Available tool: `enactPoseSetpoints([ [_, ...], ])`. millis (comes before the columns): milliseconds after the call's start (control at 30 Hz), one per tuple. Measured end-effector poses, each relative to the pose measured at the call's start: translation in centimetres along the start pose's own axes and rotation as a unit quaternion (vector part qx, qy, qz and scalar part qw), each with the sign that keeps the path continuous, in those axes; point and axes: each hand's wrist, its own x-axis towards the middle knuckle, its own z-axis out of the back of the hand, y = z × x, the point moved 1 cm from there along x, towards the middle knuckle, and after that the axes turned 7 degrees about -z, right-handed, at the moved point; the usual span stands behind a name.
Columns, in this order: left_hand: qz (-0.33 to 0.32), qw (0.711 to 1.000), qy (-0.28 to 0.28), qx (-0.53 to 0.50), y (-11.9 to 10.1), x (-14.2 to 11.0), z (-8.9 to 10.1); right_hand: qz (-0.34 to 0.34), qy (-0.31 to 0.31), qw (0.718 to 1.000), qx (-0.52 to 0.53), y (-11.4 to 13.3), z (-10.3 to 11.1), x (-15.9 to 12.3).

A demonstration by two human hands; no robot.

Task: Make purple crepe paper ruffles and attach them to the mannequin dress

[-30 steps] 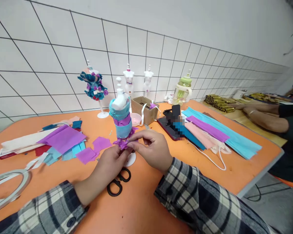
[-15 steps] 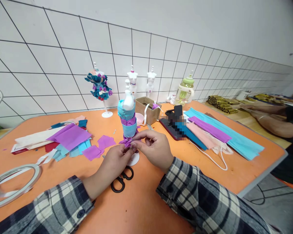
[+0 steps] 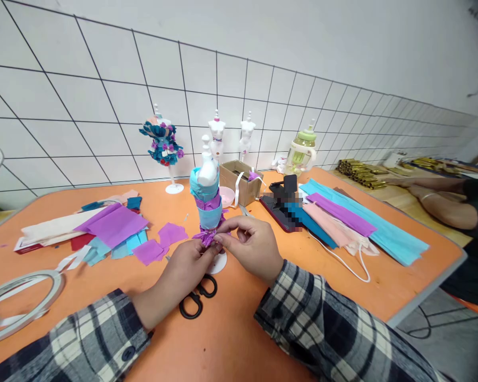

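A small white mannequin (image 3: 207,172) stands at the middle of the orange table, wrapped in light blue and purple crepe paper. Gathered purple crepe paper (image 3: 205,237) forms its lowest band. My left hand (image 3: 189,264) is closed on that purple paper from the left, thumb and fingers pinched together. From the right, my right hand (image 3: 250,244) pinches the same band, thumb against forefinger. The fingertips of both hands nearly meet and partly hide the paper. Black-handled scissors (image 3: 197,298) lie just below my left hand, their blades hidden.
Purple paper pieces (image 3: 117,225) and a tape roll (image 3: 24,305) lie at left. Behind stand a decorated mannequin (image 3: 162,140), bare white mannequins (image 3: 247,132), a cardboard box (image 3: 249,185) and a bottle (image 3: 301,151). Folded crepe strips (image 3: 366,217) lie right. Another person's arm (image 3: 442,204) shows far right.
My view has shifted slightly. The mannequin's top leans a little further left, and both hands keep their pinch on the purple paper.
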Motion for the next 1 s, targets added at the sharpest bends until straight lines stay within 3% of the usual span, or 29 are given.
enactPoseSetpoints([
  [433,-0.014,1.000,0.002,-0.001,0.20,0.06,-0.18,0.003,-0.010,1.000,0.011,0.20,-0.02,-0.24],
  [800,-0.011,1.000,0.026,-0.009,0.58,-0.24,-0.09,-0.083,-0.017,0.995,0.059,0.10,-0.18,-0.45],
  [1000,-0.009,0.999,0.031,-0.021,0.02,-0.30,0.07,-0.075,-0.023,0.997,0.026,0.22,-0.23,-0.57],
])
